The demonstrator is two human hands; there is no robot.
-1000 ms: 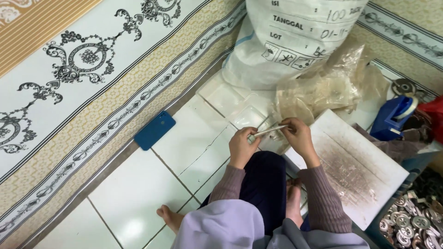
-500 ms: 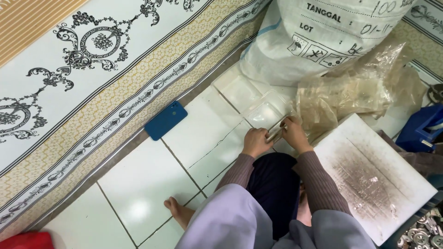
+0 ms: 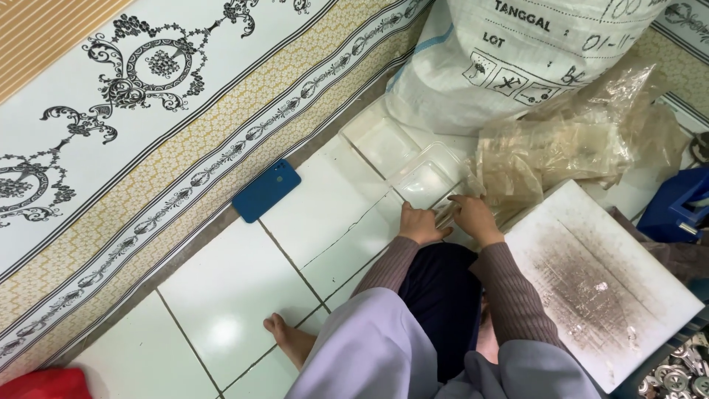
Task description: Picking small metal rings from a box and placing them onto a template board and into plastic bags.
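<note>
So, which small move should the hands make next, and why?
Probably draw the thin clear strip free toward the lap: both the left hand and right hand pinch it at the edge of the heap of clear plastic bags, apparently not yet separated from it.

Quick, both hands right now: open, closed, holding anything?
Left hand: closed, pinching one end of a thin clear plastic strip.
Right hand: closed on the strip's other end, beside the pile of clear plastic bags.

A big white woven sack [image 3: 517,59] with black print stands behind crumpled clear plastic bags [image 3: 561,155].
</note>
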